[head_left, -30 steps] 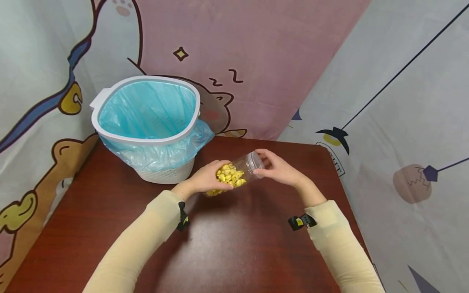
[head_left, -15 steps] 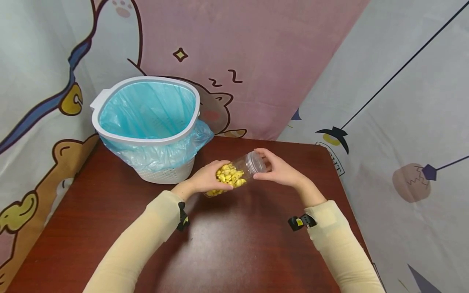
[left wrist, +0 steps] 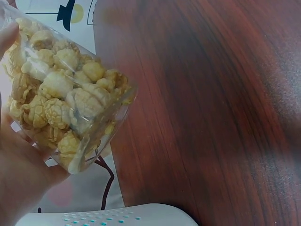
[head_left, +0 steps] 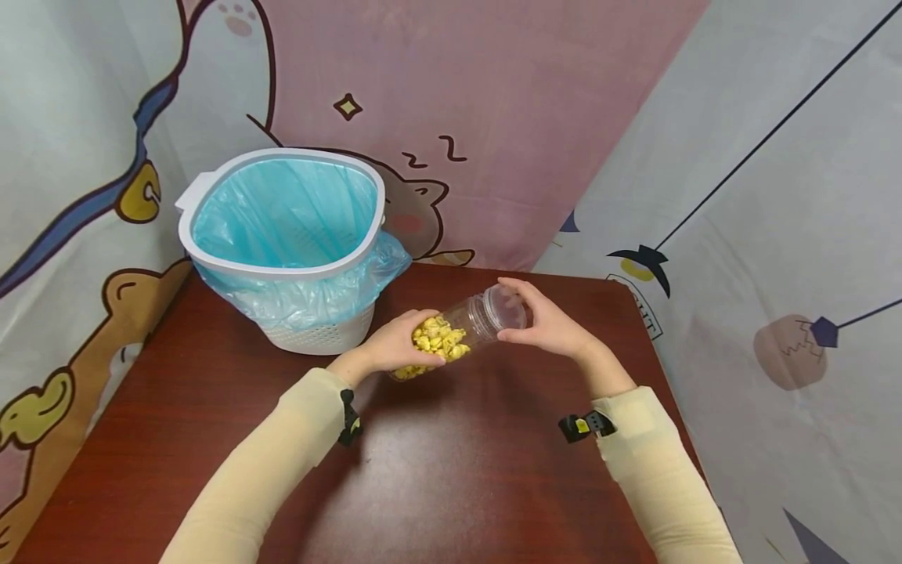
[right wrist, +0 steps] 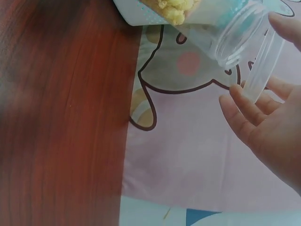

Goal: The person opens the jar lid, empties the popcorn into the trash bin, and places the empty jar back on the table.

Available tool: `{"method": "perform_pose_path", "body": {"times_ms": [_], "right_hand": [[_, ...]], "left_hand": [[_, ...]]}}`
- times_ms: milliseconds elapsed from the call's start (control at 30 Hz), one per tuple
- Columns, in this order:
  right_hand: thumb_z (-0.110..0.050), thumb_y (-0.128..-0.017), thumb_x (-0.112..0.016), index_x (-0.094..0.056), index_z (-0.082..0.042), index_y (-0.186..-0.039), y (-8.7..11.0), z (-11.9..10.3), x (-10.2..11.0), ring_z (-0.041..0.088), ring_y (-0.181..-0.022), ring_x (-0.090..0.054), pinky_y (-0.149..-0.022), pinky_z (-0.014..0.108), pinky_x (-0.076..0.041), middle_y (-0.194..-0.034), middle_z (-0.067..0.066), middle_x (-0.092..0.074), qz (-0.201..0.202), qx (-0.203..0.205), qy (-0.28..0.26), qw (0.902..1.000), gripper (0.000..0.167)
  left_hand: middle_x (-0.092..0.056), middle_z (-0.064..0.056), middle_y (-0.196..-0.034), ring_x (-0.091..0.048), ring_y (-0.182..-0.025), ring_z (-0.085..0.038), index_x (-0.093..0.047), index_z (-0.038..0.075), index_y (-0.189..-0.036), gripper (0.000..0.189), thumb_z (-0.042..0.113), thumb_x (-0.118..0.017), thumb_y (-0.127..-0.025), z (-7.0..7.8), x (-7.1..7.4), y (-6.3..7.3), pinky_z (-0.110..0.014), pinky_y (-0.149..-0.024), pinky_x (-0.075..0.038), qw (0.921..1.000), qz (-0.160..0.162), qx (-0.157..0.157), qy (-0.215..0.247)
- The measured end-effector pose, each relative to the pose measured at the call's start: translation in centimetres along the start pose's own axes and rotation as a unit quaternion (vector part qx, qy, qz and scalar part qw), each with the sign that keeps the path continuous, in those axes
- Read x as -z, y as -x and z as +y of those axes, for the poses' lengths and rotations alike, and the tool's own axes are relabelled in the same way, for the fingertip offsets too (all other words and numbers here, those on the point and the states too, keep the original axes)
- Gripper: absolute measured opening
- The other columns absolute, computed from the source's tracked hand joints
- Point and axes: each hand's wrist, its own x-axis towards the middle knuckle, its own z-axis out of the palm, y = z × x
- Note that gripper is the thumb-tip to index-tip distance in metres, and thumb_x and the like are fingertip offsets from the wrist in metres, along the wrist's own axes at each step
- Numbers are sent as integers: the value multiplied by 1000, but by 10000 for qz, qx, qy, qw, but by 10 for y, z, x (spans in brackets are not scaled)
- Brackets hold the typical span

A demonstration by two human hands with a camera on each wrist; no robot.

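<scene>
We see a dark red-brown table (head_left: 451, 489), with a white perforated bin (head_left: 320, 340) at its far left. A light-blue plastic bag (head_left: 303, 301) lines the bin and folds out over its rim. Right of the bin, above the table, we find the clear jar (head_left: 461, 319) — slanted, its base to the near left and its threaded mouth to the far right. The left hand (head_left: 393, 342) is clamped around its lower part; the right hand (head_left: 553, 325) pinches the clear lid (head_left: 506, 307) between thumb and fingers — a gap shows beside the mouth. Yellow popcorn (head_left: 440, 338) fills the jar's lower part.
</scene>
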Motion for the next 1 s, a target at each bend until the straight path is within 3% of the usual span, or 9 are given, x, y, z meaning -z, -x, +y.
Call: {"method": "perform_pose_path", "body": {"times_ms": [500,1000], "right_hand": [[-15,-75,-75,-28,-5,-144,2,39,4,34,-125,-37,-96,52,-39,-141,19,-32,536,-286,152,9980,84],[-23,-75,-75,-30,-5,-144,-2,65,-2,37,-122,-38,-95,57,-40,-141,20,-34,738,-615,556,9938,84]], "left_hand": [[-51,-8,-123,-52,-108,-22,-41,19,-138,83,47,-77,-69,-4,6,3,-43,-92,-45,9999,33,33,141],[-50,-9,-125,-52,-110,-23,-39,19,-139,83,46,-77,-70,-4,11,7,-43,-94,-44,9999,68,81,49]]}}
